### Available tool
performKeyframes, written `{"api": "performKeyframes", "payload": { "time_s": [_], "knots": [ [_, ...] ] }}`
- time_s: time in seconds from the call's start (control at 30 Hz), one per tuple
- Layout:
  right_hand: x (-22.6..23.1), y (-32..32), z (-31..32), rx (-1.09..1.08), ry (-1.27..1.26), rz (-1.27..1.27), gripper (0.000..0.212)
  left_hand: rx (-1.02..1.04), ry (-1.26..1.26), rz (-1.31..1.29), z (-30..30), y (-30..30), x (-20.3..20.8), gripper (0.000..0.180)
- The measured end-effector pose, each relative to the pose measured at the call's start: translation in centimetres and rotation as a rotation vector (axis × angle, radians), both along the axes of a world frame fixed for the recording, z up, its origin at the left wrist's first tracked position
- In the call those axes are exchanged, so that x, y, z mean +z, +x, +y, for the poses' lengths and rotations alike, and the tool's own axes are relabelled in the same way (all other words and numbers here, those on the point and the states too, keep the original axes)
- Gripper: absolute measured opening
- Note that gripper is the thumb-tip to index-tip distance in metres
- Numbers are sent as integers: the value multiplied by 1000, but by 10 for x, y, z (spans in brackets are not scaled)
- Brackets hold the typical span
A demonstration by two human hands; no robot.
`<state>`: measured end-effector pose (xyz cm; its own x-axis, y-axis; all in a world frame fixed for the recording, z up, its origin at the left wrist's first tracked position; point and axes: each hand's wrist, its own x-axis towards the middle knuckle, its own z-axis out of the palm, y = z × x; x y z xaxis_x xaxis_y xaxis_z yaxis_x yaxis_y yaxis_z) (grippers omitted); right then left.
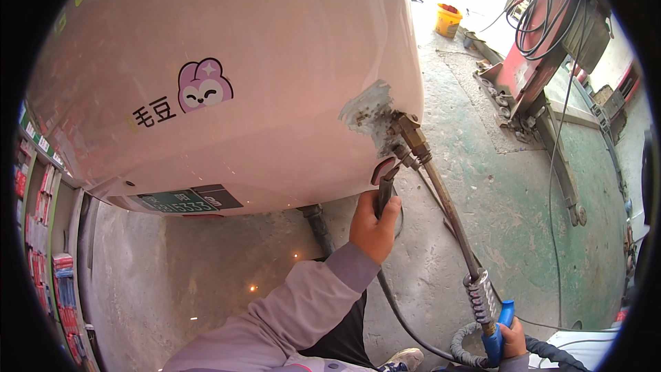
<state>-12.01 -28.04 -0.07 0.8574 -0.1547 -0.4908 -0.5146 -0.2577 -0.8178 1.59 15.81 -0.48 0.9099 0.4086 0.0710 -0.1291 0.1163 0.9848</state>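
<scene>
In front of me is the pale pink painted panel (pixel 289 134) of a vehicle, with a patch of bare, pitted metal (pixel 368 114) at its corner. My right hand (pixel 513 339) is closed around the blue handle of a long-rod dent puller (pixel 447 213), which has a coil spring above the grip. The puller's brass-coloured head rests against or right beside the bare patch. My left hand (pixel 375 224) grips a dark handle (pixel 385 196) just below that head, beside a red oval reflector (pixel 383 170). How this handle joins the puller cannot be made out.
Small orange sparks (pixel 253 288) show below the panel. A thick black cable (pixel 406 324) loops across the concrete floor. At right stands a red lift post (pixel 527 62) with hung cables and a low arm. A yellow bucket (pixel 448 22) is farther back; shelves (pixel 58 234) line the left.
</scene>
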Motion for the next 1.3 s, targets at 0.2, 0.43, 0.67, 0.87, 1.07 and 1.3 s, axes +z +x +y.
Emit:
{"api": "performKeyframes", "payload": {
  "time_s": [0.2, 0.43, 0.67, 0.87, 1.07, 1.3],
  "knots": [
    [2, 2, 0, 37, -95, -18, 38, 141, 308, -299, -23, -34, 21, 44],
    [9, 3, 5, 54, -193, -15, 39, -756, -867, 214, -139, -39, 52, 35],
    [5, 4, 5, 47, -168, -13, 43, -642, -928, 177, -148, -46, 44, 39],
    [15, 4, 9, 81, -266, -40, 48, -624, -812, 111, -109, -11, 69, 43],
    [25, 7, 15, 49, -254, -61, 49, -565, -534, 77, -116, -13, 68, 42],
    [26, 12, 15, 58, -293, -52, 54, -606, -880, 104, -166, -42, 40, 36]
  ]
}}
